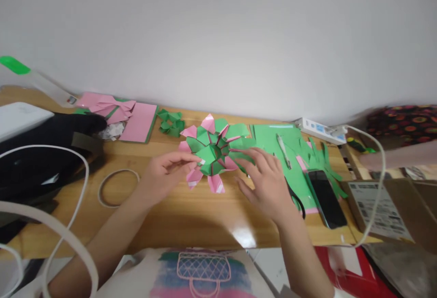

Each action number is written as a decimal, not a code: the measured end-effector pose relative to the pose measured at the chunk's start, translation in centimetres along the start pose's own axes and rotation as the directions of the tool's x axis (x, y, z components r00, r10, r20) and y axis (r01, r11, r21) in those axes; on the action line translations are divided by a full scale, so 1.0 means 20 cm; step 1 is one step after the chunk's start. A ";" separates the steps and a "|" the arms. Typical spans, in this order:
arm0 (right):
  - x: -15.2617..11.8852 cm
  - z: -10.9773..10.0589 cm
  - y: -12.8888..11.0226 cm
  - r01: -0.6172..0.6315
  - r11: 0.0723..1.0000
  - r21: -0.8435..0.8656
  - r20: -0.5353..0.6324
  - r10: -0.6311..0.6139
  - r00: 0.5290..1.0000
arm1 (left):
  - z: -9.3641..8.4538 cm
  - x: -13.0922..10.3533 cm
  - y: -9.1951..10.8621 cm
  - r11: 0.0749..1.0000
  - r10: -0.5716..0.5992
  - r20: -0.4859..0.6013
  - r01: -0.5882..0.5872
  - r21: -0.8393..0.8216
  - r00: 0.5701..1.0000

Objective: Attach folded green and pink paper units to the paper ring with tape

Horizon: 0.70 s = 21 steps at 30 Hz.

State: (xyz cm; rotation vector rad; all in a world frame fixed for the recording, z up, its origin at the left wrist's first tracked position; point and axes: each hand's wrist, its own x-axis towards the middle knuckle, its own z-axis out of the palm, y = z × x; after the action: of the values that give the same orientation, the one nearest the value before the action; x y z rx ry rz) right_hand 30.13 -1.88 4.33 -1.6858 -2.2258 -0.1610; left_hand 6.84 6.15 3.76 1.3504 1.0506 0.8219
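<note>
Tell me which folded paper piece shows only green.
The small green piece between the pink sheet and the paper flower; that flower shows pink too, and the bow-shaped piece is mostly pink.

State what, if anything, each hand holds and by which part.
The left hand pinches the paper flower by a white-tipped green petal. The right hand is at the flower's right; whether it grips cannot be told.

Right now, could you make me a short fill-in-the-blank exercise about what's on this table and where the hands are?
1. The paper flower between the left hand and right hand is mainly green and ____.
2. The ring on the table lies nearer the ____ hand.
3. The phone lies with its screen facing ____.

Missing words: pink; left; up.
</note>
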 end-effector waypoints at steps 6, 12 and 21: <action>0.09 0.14 -0.08 0.174 0.975 -0.139 -0.054 -0.183 0.982 | -0.01 -0.04 0.00 0.998 -0.029 -0.066 0.024 -0.065 0.997; 0.10 0.12 -0.30 -0.065 0.997 -0.031 -0.044 0.063 0.997 | -0.02 -0.05 0.01 0.991 0.009 -0.109 -0.023 -0.134 0.994; 0.15 -0.03 -0.39 -0.311 0.452 0.836 0.069 0.476 0.877 | 0.07 -0.13 0.08 0.980 0.128 -0.128 -0.145 -0.134 0.984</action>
State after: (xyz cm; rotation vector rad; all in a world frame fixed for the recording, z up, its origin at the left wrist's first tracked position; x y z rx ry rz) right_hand 22.10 -1.67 6.84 -1.4462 -1.2981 0.7416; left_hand 7.38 3.48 5.46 1.2747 0.9784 1.0711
